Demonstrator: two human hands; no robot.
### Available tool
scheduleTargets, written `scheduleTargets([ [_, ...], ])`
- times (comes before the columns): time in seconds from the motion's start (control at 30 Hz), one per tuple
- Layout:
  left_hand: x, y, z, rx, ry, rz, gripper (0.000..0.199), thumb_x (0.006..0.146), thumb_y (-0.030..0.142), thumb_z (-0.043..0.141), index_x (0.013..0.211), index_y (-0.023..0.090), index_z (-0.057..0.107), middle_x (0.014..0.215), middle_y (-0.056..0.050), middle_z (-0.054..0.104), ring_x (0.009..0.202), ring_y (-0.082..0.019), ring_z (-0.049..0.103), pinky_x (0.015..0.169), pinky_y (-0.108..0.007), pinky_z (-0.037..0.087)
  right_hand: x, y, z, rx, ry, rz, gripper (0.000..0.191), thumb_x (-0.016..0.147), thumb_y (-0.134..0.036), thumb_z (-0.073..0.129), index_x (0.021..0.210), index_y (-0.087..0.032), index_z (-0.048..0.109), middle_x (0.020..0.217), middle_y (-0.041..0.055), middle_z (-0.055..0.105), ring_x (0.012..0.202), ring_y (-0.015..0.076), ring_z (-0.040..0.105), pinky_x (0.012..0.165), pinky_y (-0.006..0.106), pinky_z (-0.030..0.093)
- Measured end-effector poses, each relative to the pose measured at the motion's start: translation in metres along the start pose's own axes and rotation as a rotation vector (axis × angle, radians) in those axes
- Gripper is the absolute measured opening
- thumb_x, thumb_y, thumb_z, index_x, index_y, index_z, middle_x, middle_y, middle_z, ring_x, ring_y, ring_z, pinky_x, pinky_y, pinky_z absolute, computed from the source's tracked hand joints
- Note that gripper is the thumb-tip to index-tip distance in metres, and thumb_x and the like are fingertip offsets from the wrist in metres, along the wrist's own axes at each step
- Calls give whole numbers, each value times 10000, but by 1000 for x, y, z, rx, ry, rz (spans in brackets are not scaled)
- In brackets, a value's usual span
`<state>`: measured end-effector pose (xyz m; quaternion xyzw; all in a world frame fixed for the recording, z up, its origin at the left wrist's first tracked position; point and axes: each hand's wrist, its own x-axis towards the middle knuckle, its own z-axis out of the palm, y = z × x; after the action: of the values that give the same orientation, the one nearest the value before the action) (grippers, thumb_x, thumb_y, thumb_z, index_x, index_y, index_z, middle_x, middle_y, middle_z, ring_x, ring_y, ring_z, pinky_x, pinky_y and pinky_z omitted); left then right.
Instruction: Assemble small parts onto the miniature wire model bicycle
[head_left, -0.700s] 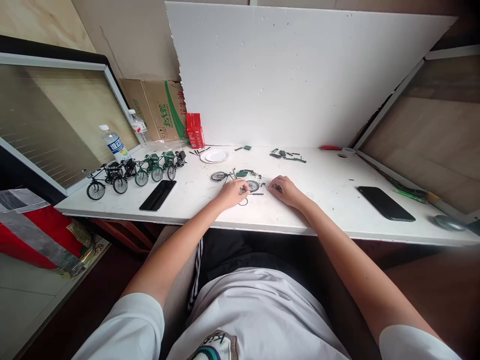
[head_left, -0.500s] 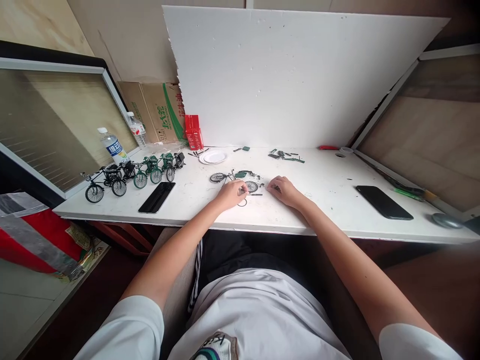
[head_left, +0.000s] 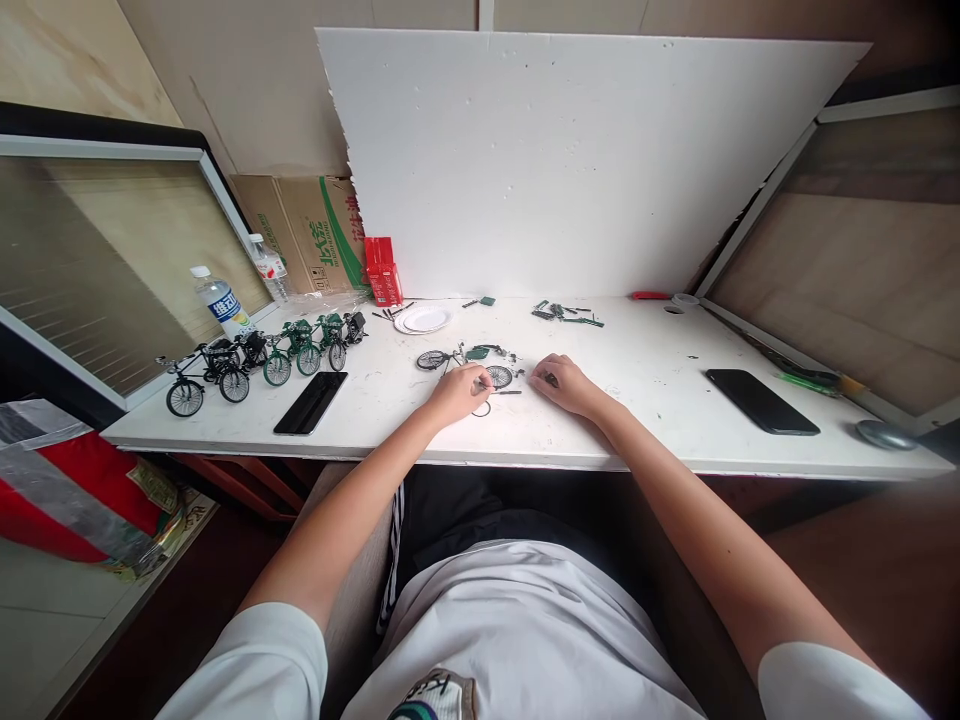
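person: seated at the table (head_left: 525, 445), white shirt, both forearms reaching forward over the near edge.
left hand (head_left: 454, 392): resting on the table, fingers curled together at a thin dark rod (head_left: 504, 392); whether it is truly pinched is too small to tell.
right hand (head_left: 564, 383): resting on the table, fingers bent around a small dark part (head_left: 551, 379); grip not clear at this size.
hands, relation: apart, with the rod and a loose wheel between them.
small ring (head_left: 484, 408): lies flat on the table just beside the left hand, on the near side.
loose wheel (head_left: 499, 376): between the two hands, just beyond the rod.
part-built bicycle model (head_left: 450, 357): one wheel and green frame pieces, lying just beyond the left hand.
phone, left (head_left: 310, 402): dark, face up, near the table's front edge, well left of the hands.
phone, right (head_left: 761, 401): dark, flat, well right of the hands.
finished bicycle models (head_left: 255, 355): a row, black and green, upright, left part of the table beyond the left phone.
white plate (head_left: 424, 320): beyond the part-built model.
loose green parts (head_left: 566, 313): small heap, far side of the table.
water bottles (head_left: 219, 298): two, upright, far left.
red box (head_left: 382, 270): upright by the back.
white foam board (head_left: 570, 160): stands against the wall behind the table.
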<state>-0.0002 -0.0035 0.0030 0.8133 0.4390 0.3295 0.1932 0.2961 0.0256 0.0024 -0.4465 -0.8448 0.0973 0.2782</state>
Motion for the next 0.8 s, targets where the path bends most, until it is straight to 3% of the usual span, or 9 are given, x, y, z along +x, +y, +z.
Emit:
scheduleTargets([
  [0.37, 1, -4, 2, 2, 1, -6, 95, 942, 307, 686, 948, 221, 724, 1104, -45, 761, 736, -158, 634, 706, -309, 490, -1, -1, -1, 15, -16, 4, 189, 1014, -374, 655, 987, -221, 763, 1157, 152, 751, 1106, 348, 664, 1013, 503, 565],
  [0.63, 3, -5, 1, -23, -17, -3, 140, 959, 338, 713, 959, 218, 784, 1098, -67, 775, 810, -184, 653, 770, -321, 532, -2, -10, 0, -219, -32, -54, 197, 1050, -235, 523, 964, -221, 700, 1114, 184, 722, 1087, 372, 601, 923, 519, 516],
  [0.8, 4, -9, 2, -31, -6, 3, 206, 964, 378, 706, 1006, 216, 826, 1050, -77, 803, 816, -197, 668, 774, -321, 529, -2, -5, 0, -134, 23, -61, 196, 1030, -167, 465, 996, -234, 646, 1064, 165, 698, 1011, 343, 574, 884, 489, 507],
])
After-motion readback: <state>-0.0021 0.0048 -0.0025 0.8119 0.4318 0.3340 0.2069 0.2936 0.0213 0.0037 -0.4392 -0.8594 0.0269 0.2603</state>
